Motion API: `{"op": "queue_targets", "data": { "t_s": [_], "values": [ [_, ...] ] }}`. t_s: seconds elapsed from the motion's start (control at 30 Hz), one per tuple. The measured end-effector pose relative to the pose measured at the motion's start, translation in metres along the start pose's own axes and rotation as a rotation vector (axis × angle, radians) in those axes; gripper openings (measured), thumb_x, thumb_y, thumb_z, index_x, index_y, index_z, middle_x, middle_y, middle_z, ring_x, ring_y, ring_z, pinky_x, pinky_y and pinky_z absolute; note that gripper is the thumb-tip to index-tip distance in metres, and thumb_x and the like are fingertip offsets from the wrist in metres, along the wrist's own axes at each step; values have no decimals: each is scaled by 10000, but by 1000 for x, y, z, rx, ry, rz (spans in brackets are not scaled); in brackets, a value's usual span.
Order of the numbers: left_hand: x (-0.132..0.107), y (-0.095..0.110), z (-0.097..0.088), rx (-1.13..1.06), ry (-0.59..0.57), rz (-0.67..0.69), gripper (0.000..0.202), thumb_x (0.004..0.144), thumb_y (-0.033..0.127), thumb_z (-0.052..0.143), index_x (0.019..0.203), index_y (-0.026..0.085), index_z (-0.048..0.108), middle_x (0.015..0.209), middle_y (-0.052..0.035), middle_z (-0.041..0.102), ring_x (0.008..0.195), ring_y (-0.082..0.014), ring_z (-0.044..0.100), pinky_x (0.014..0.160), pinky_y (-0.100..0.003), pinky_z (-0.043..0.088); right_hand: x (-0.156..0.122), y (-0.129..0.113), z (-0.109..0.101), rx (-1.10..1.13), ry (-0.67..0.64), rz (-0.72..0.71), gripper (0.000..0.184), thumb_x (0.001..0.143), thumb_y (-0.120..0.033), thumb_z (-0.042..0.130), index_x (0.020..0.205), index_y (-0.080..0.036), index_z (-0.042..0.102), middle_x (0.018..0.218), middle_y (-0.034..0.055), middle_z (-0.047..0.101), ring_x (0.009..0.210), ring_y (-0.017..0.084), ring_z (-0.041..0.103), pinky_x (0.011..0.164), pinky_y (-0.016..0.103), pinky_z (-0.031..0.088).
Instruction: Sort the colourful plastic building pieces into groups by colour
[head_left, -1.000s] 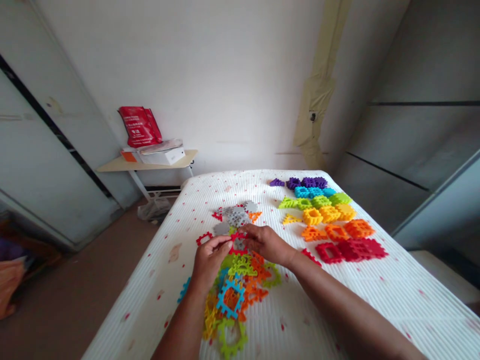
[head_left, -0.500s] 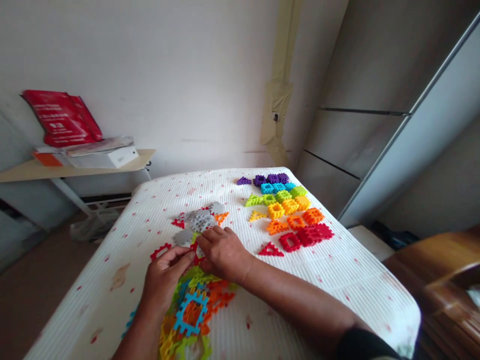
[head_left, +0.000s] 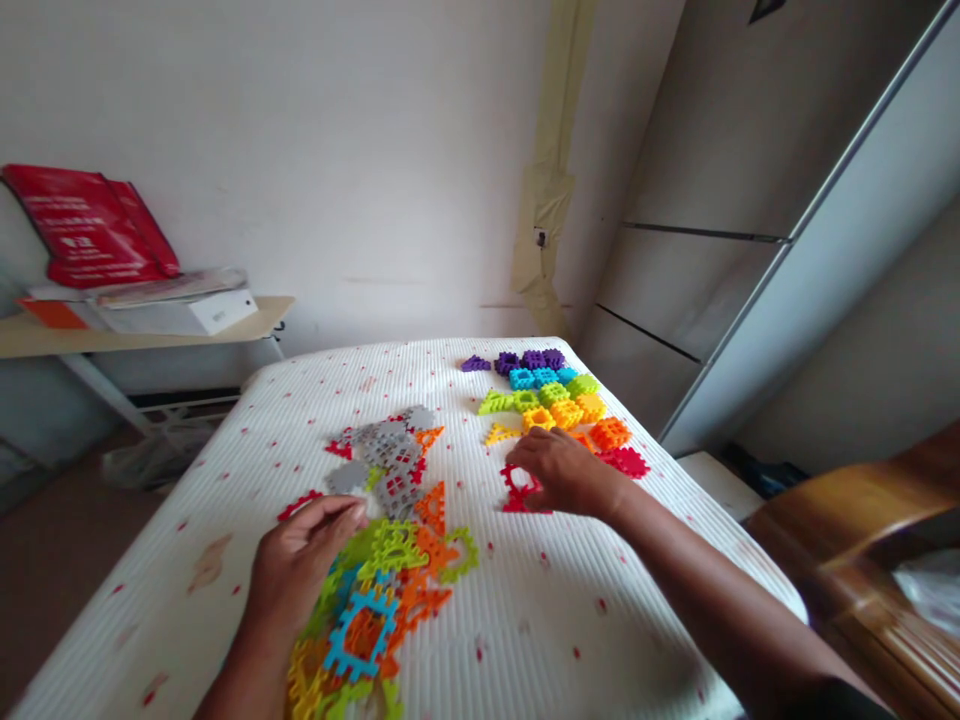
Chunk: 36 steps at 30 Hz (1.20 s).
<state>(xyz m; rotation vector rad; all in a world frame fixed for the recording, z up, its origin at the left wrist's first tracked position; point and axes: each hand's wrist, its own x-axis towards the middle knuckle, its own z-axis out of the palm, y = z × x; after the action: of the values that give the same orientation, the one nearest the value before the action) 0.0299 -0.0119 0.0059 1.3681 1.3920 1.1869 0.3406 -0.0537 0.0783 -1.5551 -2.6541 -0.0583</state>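
My right hand (head_left: pixel 566 470) pinches a red square frame piece (head_left: pixel 517 490) with toothed edges, at the near end of the sorted rows. Its fingertips hide part of the frame. My left hand (head_left: pixel 296 545) hovers at the left edge of the mixed pile, fingers curled against the thumb, with nothing visible in them. In that pile lie a blue square frame (head_left: pixel 343 632), green pieces (head_left: pixel 397 545), orange pieces (head_left: pixel 432 508) and yellow pieces (head_left: pixel 304 680). Grey pieces (head_left: pixel 397 455) are heaped just beyond, with a few red ones among them.
On the right, toothed pieces stand in rows by colour: purple (head_left: pixel 533 360), blue (head_left: pixel 543 378), green (head_left: pixel 554 394), yellow (head_left: pixel 566 412), orange (head_left: pixel 611 433) and red (head_left: pixel 628 461). A side table (head_left: pixel 270 318) with a red bag (head_left: pixel 97 230) is at left. A cabinet (head_left: pixel 675 280) rises at right.
My right hand has moved from the pile to the right, carrying the red square frame to the red row. My left hand has come away from that frame and stays by the pile.
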Motion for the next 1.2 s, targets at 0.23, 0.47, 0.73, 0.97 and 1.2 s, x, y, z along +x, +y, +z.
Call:
{"op": "queue_targets", "data": {
  "t_s": [0.23, 0.47, 0.73, 0.97, 1.2],
  "values": [
    [1, -5, 3, 3, -17, -13, 396, 552, 512, 718, 783, 192, 680, 666, -21, 695, 679, -184, 649, 633, -224, 514, -35, 38, 10, -47, -177, 162, 138, 704, -253, 664, 816, -182, 627, 841, 60, 616, 845, 201, 518, 770, 319, 364],
    [0, -4, 2, 17, -7, -17, 410, 549, 518, 717, 788, 187, 679, 663, -28, 696, 686, -195, 653, 632, -235, 520, -41, 44, 18, -63, -178, 209, 222, 680, -237, 667, 893, -187, 630, 915, 66, 621, 910, 224, 521, 781, 327, 367],
    [-1, 0, 4, -7, -2, -25, 404, 539, 497, 728, 779, 175, 683, 657, -36, 696, 678, -210, 664, 630, -258, 535, -42, 43, 21, -50, -197, 219, 264, 675, -224, 677, 933, -190, 629, 987, 74, 623, 966, 233, 518, 804, 328, 363],
    [-2, 3, 4, 25, -16, 4, 394, 540, 490, 719, 759, 165, 684, 655, -29, 686, 646, -199, 648, 599, -254, 519, -42, 45, 30, -47, -220, 215, 452, 641, -200, 704, 1082, -214, 604, 1031, 71, 626, 1004, 252, 509, 823, 339, 369],
    [-2, 0, 5, -18, -40, 8, 359, 577, 462, 702, 754, 152, 670, 635, -28, 674, 631, -177, 627, 608, -258, 498, -38, 39, 29, -37, -217, 237, 459, 669, -203, 676, 1122, -211, 601, 1075, 90, 627, 1023, 268, 525, 850, 366, 390]
  ]
}}
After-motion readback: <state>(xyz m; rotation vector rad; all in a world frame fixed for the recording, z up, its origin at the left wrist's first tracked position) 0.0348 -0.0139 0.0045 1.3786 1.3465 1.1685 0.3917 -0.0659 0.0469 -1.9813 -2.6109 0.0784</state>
